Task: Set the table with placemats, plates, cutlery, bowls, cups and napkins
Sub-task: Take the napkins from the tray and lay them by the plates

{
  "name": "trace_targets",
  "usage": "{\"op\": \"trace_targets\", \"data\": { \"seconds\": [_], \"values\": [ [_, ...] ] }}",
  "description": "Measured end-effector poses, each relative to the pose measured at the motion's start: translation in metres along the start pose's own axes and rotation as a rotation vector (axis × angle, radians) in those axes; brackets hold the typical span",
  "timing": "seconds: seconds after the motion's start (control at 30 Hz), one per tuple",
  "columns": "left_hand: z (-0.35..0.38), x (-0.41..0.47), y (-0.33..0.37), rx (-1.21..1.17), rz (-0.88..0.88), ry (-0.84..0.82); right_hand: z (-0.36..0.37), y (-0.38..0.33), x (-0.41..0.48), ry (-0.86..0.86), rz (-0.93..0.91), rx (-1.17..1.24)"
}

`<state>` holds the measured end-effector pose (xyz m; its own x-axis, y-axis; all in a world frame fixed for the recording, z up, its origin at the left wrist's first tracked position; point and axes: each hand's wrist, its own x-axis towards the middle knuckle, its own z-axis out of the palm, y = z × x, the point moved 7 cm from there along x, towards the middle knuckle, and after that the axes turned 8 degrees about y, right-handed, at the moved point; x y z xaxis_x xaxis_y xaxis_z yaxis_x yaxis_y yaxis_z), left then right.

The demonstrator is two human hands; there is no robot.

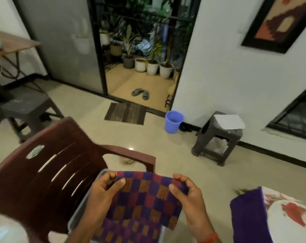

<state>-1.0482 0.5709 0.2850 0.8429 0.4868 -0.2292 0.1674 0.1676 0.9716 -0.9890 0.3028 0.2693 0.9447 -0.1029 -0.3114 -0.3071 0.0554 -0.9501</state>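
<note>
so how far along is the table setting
Looks done: a white floral plate seemingly on a plain purple placemat at the right edge. In hand: left hand and right hand pinch a purple, maroon and orange checked cloth over a grey plastic bin on a brown plastic chair. Left: cutlery, bowls and cups, none in view.

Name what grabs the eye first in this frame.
The purple-and-red checkered cloth at bottom centre, held up by its top edge, left hand and right hand each pinching a corner. Next, the dark brown plastic chair filling the lower left, and the bright blue bucket on the floor by the open doorway. A floral plate on a purple mat shows at the lower right edge.
</note>
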Motion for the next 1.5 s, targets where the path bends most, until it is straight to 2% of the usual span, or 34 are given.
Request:
{"op": "trace_targets", "data": {
  "seconds": [0.13, 0.3, 0.43, 0.57, 0.67, 0.77, 0.83, 0.97, 1.17, 1.23, 1.37, 1.5],
  "values": [
    [0.033, -0.011, 0.015, 0.104, 0.115, -0.067, -0.052, -0.034, -0.020, 0.027, -0.169, -0.301],
    [0.082, -0.024, 0.034, -0.067, 0.165, -0.286, -0.113, -0.075, -0.041, 0.175, -0.342, -0.481],
    [0.118, -0.037, 0.053, -0.127, 0.238, -0.384, -0.149, -0.093, -0.050, 0.193, -0.400, -0.472],
    [0.154, -0.041, 0.056, -0.108, 0.236, -0.400, -0.194, -0.102, -0.052, 0.329, -0.429, -0.317],
    [0.181, -0.049, 0.056, -0.178, 0.137, -0.497, -0.207, -0.091, -0.046, 0.341, -0.356, -0.056],
    [0.217, -0.057, 0.040, -0.251, -0.063, -0.569, -0.222, -0.084, -0.043, 0.394, -0.312, 0.012],
    [0.241, -0.064, 0.020, -0.243, -0.245, -0.549, -0.230, -0.080, -0.037, 0.407, -0.270, -0.003],
    [0.270, -0.080, -0.034, -0.119, -0.582, -0.395, -0.244, -0.070, -0.014, 0.362, -0.148, 0.028],
    [0.315, -0.084, -0.055, -0.077, -0.645, -0.373, -0.293, -0.035, 0.018, 0.277, 0.090, 0.077],
    [0.326, -0.085, -0.060, -0.076, -0.670, -0.366, -0.309, -0.030, 0.022, 0.296, 0.065, 0.015],
    [0.349, -0.095, -0.063, -0.093, -0.685, -0.366, -0.329, -0.042, 0.019, 0.496, -0.184, -0.179],
    [0.378, -0.111, -0.055, -0.194, -0.670, -0.402, -0.310, -0.059, 0.020, 0.464, -0.338, -0.278]
  ]
}}
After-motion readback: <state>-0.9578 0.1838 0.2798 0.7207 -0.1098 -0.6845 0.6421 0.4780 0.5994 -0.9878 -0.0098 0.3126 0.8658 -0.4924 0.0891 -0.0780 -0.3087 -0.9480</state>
